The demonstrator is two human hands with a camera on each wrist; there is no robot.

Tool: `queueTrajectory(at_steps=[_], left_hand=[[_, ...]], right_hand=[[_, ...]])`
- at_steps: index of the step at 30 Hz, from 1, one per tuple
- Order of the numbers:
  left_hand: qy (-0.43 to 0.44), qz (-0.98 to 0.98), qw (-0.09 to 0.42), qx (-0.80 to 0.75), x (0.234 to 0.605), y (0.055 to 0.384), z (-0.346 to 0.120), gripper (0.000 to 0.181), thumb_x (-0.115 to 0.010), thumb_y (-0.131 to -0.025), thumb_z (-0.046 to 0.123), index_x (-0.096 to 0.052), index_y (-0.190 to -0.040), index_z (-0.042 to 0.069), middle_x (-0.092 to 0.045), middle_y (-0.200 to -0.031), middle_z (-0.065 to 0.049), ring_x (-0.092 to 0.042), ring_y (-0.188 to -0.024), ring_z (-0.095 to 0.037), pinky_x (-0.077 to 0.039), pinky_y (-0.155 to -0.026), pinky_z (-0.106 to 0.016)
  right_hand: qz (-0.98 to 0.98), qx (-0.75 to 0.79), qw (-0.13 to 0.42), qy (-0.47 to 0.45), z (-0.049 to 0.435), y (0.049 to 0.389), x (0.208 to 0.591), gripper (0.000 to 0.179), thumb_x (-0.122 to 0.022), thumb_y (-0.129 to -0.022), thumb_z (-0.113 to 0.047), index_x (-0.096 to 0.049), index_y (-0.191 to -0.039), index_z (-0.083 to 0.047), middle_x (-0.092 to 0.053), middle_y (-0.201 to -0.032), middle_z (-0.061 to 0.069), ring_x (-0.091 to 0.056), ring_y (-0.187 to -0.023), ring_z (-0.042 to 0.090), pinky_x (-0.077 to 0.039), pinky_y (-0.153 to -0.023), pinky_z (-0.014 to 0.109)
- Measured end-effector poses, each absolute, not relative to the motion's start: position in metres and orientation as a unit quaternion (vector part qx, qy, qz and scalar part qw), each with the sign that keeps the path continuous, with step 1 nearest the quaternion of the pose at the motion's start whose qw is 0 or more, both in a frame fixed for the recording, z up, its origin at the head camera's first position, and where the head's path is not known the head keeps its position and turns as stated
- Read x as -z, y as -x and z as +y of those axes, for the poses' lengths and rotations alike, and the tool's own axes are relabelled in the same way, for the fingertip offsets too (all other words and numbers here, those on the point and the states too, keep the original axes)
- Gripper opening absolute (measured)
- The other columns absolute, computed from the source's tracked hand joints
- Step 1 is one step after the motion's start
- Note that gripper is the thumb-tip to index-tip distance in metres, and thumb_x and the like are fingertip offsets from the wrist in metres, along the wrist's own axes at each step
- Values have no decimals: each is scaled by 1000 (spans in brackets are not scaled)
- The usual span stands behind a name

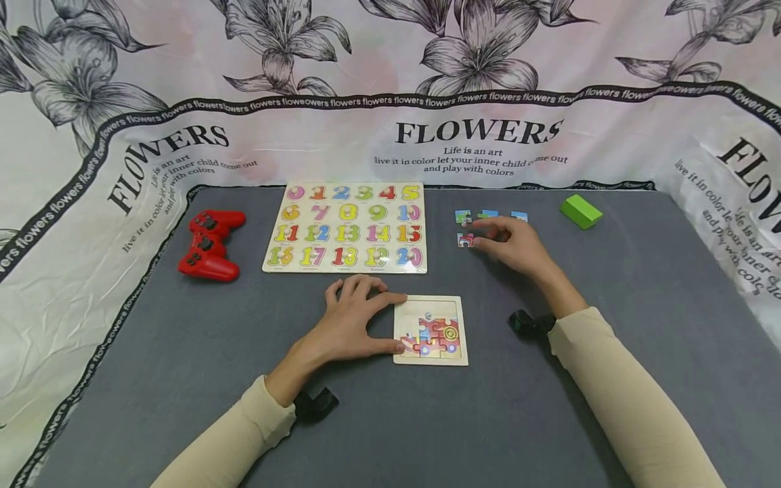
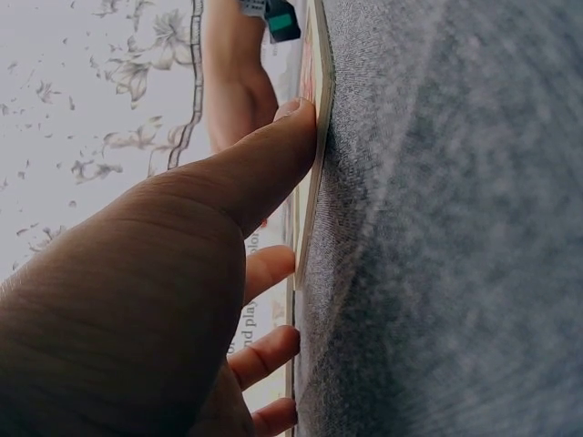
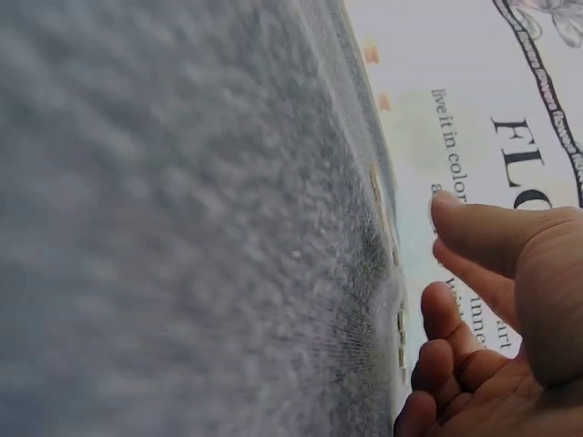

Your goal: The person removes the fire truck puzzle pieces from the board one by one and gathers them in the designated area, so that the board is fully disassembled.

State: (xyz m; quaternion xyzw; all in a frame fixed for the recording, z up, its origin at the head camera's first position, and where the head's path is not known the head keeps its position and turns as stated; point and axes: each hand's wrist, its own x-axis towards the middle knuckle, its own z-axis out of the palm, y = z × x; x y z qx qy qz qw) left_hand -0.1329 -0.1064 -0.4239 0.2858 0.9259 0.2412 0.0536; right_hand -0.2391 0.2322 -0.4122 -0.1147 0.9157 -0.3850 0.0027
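Observation:
My left hand (image 1: 350, 325) rests at the left side of a small wooden puzzle board (image 1: 430, 306), its thumb and index finger spread straight onto two corners. In the left wrist view the thumb (image 2: 273, 150) lies on the board's edge. Joined pieces (image 1: 438, 337) with a red and blue picture fill the lower right of the board. Over several loose puzzle pieces (image 1: 462, 216) hovers my right hand (image 1: 515, 247), fingertips beside a red-and-white piece (image 1: 466, 240). In the right wrist view nothing shows between its thumb and fingers (image 3: 446, 314).
A number puzzle board (image 1: 348, 224) lies behind the left hand. To its left is a red game controller (image 1: 211, 245). A green block (image 1: 581, 211) sits at the back right of the grey table (image 1: 427, 434). A floral printed sheet (image 1: 317, 139) hangs behind.

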Motion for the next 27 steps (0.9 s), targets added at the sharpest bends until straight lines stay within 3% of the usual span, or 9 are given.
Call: queueTrajectory(at_steps=[4,12,18,27], left_hand=[[-288,925,50,-242,424,133,-106,75,-79,-79,62,-56,-145,35,-47,-140,-3,-29,-141,-29,-10,-114,-71],[-291,924,47,-244,423,134,-105,75,-80,-78,61,-56,-145,34,-46,-139,-3,-29,-141,-30,-10,-113,-72],[-290,925,49,-240,423,134,-105,75,-79,-79,62,-56,-145,35,-46,-140,-3,-29,-141,-29,-10,-113,-71],[-287,926,56,-237,423,133,-104,75,-79,-79,62,-56,-145,36,-46,-140,-3,-30,-141,-29,-10,-114,-72]], right_hand=[[906,402,8,134,231,228,406,34,-73,-96,-23,-71,-127,-10,-61,-95,11,-49,-68,15,-40,-62,27],[878,402,91,243,212,199,387,29,-74,-94,-16,-73,-122,-8,-65,-94,7,-50,-70,16,-42,-63,27],[861,370,134,322,198,183,382,29,-77,-92,-18,-74,-121,-13,-72,-112,4,-60,-90,19,-52,-80,35],[850,326,177,373,187,171,384,34,-80,-88,-15,-75,-121,-18,-68,-102,1,-54,-93,22,-47,-80,39]])
